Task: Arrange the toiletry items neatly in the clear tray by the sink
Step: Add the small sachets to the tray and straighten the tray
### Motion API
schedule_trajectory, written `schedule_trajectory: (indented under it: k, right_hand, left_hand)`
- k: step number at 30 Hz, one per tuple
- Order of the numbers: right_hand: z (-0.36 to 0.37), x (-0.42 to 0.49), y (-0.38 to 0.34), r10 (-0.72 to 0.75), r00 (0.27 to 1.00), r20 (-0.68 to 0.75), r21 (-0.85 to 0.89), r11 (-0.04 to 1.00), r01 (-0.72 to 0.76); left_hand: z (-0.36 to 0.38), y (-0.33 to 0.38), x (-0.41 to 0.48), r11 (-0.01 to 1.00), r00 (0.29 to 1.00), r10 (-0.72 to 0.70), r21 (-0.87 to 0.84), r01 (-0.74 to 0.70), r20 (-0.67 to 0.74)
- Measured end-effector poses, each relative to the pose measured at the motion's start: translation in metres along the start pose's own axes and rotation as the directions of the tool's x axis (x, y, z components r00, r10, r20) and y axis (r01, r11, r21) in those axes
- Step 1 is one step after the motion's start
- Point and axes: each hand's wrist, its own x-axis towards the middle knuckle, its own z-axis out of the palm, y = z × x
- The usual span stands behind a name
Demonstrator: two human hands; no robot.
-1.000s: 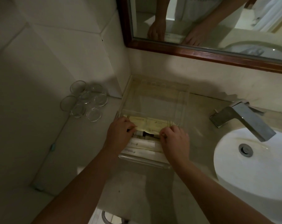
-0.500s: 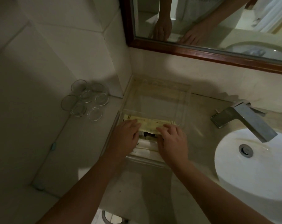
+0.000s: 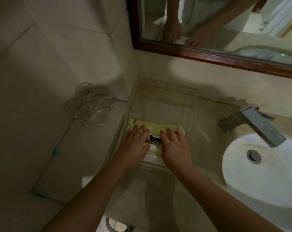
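A clear tray [image 3: 163,91] sits in the counter's back left corner, left of the sink. Its far half is bare. In its near half lie pale yellow sachets [image 3: 157,127] in a row, with white toiletry boxes [image 3: 156,149] and a small dark item [image 3: 154,138] below them. My left hand [image 3: 136,144] lies flat over the left part of these items, fingers straight on the sachets. My right hand [image 3: 174,144] lies flat over the right part, fingers spread on the sachets. Much of the boxes is hidden under both hands.
A white basin [image 3: 265,168] with a chrome faucet [image 3: 252,124] stands to the right. Several upturned clear glasses [image 3: 90,106] cluster on the ledge to the left. A wood-framed mirror [image 3: 225,30] hangs above. The counter's front edge runs just below my wrists.
Both hands have flattened and slid forward over the sachets; a second ago their fingers were curled at the sachets' near edge. The sachets lie a bit straighter.
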Motion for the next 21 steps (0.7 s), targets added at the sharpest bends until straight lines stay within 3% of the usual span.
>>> schedule_trajectory:
  k: [7,15,21]
  right_hand:
    - [-0.005,-0.002,-0.001,0.016,0.999,0.037,0.046,0.999,-0.017]
    - [-0.015,-0.02,0.013,0.045,0.999,0.015,0.1,0.994,-0.046]
    - [-0.034,-0.056,0.051,0.072,0.997,-0.008,0.146,0.987,-0.071]
  left_hand:
    - [-0.003,0.003,0.002,0.999,0.999,-0.007,-0.037,0.005,-0.038]
    - [-0.011,0.013,-0.005,0.987,0.964,-0.069,-0.16,0.028,-0.258]
    - [-0.014,0.069,-0.011,0.983,0.935,0.07,-0.134,-0.123,-0.349]
